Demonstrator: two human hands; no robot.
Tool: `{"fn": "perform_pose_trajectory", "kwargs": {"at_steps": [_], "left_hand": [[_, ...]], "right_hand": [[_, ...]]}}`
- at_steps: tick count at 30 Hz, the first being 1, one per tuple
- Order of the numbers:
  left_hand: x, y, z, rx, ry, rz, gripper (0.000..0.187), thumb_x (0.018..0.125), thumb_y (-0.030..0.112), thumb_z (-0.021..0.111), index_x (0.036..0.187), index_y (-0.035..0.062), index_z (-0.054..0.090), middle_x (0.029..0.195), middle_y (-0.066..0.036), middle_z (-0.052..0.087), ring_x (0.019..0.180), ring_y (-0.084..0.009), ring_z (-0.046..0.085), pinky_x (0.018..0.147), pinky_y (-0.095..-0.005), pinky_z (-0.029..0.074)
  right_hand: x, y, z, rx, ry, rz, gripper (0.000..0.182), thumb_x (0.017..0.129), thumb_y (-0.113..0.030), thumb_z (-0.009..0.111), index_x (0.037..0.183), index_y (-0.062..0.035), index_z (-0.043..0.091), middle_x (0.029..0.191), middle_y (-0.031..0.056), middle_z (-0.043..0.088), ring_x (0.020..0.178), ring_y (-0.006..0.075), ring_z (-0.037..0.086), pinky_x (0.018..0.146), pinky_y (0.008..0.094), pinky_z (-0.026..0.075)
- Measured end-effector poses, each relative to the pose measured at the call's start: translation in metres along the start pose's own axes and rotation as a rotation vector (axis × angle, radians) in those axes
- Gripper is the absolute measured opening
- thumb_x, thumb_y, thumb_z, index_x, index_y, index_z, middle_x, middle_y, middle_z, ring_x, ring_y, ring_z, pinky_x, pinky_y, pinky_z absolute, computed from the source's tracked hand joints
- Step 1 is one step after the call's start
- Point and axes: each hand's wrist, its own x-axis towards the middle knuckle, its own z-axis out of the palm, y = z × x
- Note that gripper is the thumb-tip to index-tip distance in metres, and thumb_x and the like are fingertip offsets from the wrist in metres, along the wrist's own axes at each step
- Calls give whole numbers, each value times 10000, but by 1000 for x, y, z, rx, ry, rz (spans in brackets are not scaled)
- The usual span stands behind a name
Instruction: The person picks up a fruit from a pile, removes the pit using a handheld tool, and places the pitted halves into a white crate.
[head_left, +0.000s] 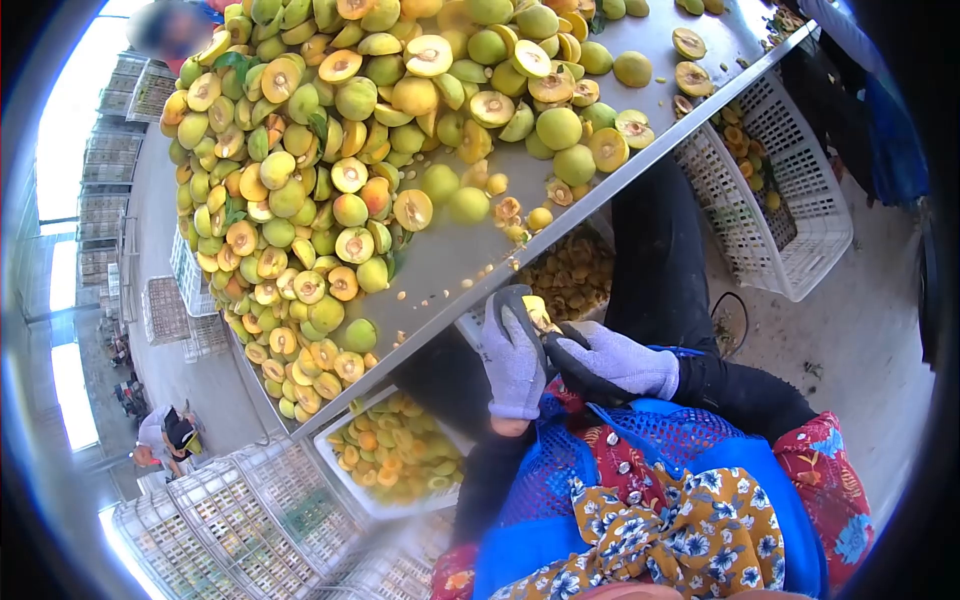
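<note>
Both my hands wear pale purple gloves with black palms and are close together just below the table's front edge. My left hand [512, 352] is closed around a piece of yellow apricot [537, 312], whose cut flesh shows above the fingers. My right hand [615, 362] comes in from the right with its fingers curled together, close against the fruit; whatever is in its grip is hidden. On the metal table [455, 250], a large heap of green-yellow apricots [300, 190] lies ahead, many cut in half with stones showing.
Under the table edge stands a bin of small brownish pieces [568, 272]. A white crate of apricot halves [390, 450] sits at lower left. Another white crate [785, 190] stands at right. Stacked crates [240, 520] fill the left, and another person [165, 440] is farther off.
</note>
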Motion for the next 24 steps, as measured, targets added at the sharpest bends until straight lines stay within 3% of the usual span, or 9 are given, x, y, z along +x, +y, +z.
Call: {"fn": "perform_pose_trajectory", "kwargs": {"at_steps": [1, 4, 8, 9, 11, 13, 17, 20, 24], "left_hand": [[-2, 5, 1, 6, 35, 42, 237, 1006, 118, 433, 1119, -19, 590, 968, -181, 645, 867, -303, 639, 780, -366, 501], [-7, 6, 6, 55, 121, 143, 233, 1011, 112, 426, 1100, -18, 597, 949, -168, 649, 850, -294, 641, 776, -360, 498], [-5, -1, 2, -125, -30, -65, 294, 1033, 202, 412, 1059, -24, 597, 899, -148, 635, 803, -284, 623, 762, -358, 488], [-7, -2, 3, -145, -28, -85, 308, 1037, 217, 408, 1053, -25, 597, 894, -146, 632, 799, -281, 618, 760, -357, 486], [-10, -3, 7, -103, 32, -52, 299, 1036, 218, 421, 1046, -24, 597, 872, -140, 620, 790, -265, 611, 759, -355, 484], [-14, -4, 8, -58, 110, 78, 271, 1029, 207, 444, 1057, -14, 598, 888, -136, 619, 782, -271, 609, 762, -346, 487], [-12, -4, 0, -155, -33, -44, 209, 977, 147, 523, 1110, 3, 595, 971, -137, 627, 848, -291, 618, 812, -356, 490], [-4, -24, -8, 103, -175, 318, 227, 1015, 162, 446, 1104, -1, 576, 943, -137, 620, 799, -295, 607, 770, -384, 500], [-13, -19, 0, 252, -167, 136, 222, 994, 146, 449, 1125, 5, 559, 973, -208, 638, 897, -397, 624, 798, -451, 492]], "right_hand": [[1, 15, 0, 326, -112, 74, 419, 1033, -428, 460, 1002, -20, 548, 684, 53, 567, 566, 98, 534, 496, 281, 449], [0, 19, -4, 330, -183, -23, 422, 1039, -441, 432, 1002, -39, 554, 686, 47, 577, 527, 70, 530, 442, 235, 411], [13, 45, 0, -334, 166, -388, 384, 1039, -397, 440, 991, -36, 563, 681, 55, 570, 579, 121, 588, 485, 275, 436], [6, 30, 1, -294, 104, -301, 258, 1014, -295, 506, 971, -45, 549, 724, 78, 557, 689, 201, 589, 619, 333, 455], [-1, 23, -6, 185, -158, -3, 262, 1016, -272, 467, 986, -29, 560, 785, 83, 574, 742, 196, 596, 629, 345, 460], [12, 31, -12, -230, -196, -668, 287, 1030, -311, 455, 986, -48, 561, 762, 42, 559, 676, 142, 545, 590, 304, 440], [1, 15, -10, 485, -333, 0, 387, 1020, -479, 479, 992, -100, 554, 626, -35, 494, 553, 59, 481, 503, 227, 392], [0, 20, -5, 388, -210, 113, 397, 1020, -480, 473, 979, -94, 556, 634, -26, 508, 503, 64, 485, 433, 225, 386], [4, 36, -5, 559, -231, 165, 397, 1015, -479, 485, 962, -92, 557, 631, -21, 522, 473, 65, 493, 396, 216, 384]]}}
